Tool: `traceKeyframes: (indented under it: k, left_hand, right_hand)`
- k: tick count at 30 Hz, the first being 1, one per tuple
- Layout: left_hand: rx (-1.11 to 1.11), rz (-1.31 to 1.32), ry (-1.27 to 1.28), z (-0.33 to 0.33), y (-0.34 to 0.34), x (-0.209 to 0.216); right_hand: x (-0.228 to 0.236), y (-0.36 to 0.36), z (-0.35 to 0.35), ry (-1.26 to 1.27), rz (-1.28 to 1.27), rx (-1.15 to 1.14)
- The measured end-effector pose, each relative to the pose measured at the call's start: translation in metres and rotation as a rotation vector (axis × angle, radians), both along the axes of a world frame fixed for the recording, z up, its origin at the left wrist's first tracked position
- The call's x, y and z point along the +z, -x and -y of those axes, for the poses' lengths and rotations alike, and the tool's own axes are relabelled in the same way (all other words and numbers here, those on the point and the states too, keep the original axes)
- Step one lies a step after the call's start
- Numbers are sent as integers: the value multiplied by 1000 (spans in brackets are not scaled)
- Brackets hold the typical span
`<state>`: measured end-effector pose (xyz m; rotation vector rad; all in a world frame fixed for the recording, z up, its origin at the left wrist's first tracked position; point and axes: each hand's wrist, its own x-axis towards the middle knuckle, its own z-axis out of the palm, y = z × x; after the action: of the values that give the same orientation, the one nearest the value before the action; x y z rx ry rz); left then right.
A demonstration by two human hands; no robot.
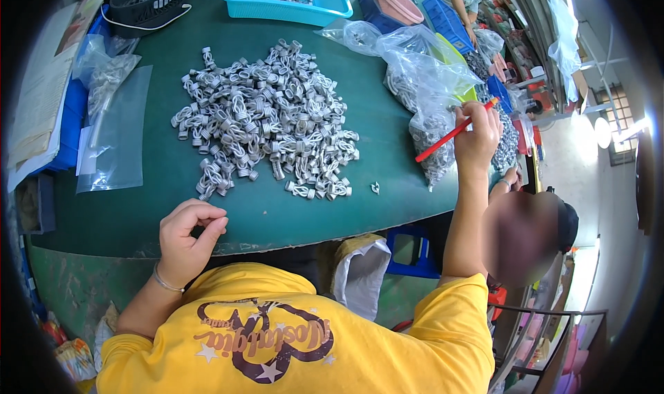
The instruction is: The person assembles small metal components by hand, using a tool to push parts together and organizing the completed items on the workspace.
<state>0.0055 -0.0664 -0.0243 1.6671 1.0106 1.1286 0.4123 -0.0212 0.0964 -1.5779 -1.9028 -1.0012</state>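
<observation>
My right hand is raised over the right side of the green table, closed around a slim red pen. Beside it lie clear plastic bags filled with small grey metal parts. Near the table's front edge on the left, my left hand is curled, thumb towards the forefinger; whatever may be in it cannot be made out. Beyond that hand spreads a large pile of grey metal pieces with ribbed collars and loops. One small loose piece lies apart, right of the pile.
A light blue basket with metal parts stands at the back. Flat clear bags and a blue crate are at left, near a black fan. Another person sits close on my right; one more is farther back.
</observation>
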Motion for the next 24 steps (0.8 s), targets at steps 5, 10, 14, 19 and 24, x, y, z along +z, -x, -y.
traceKeyframes:
  k: [5, 10, 14, 19, 24]
  left_hand:
    - [44, -21, 21, 2, 6, -5]
    - [61, -45, -2, -2, 3, -4]
    - [123, -307, -50, -19, 15, 9]
    - [112, -479, -164, -29, 13, -2]
    - [82, -373, -65, -34, 4, 5]
  right_hand:
    - [-4, 2, -4, 135, 122, -172]
    - [-10, -13, 11, 202, 221, -132]
    - [11, 4, 29, -145, 69, -71]
    - [-34, 110, 31, 30, -383, 321]
    - [-84, 195, 34, 248, -703, 686]
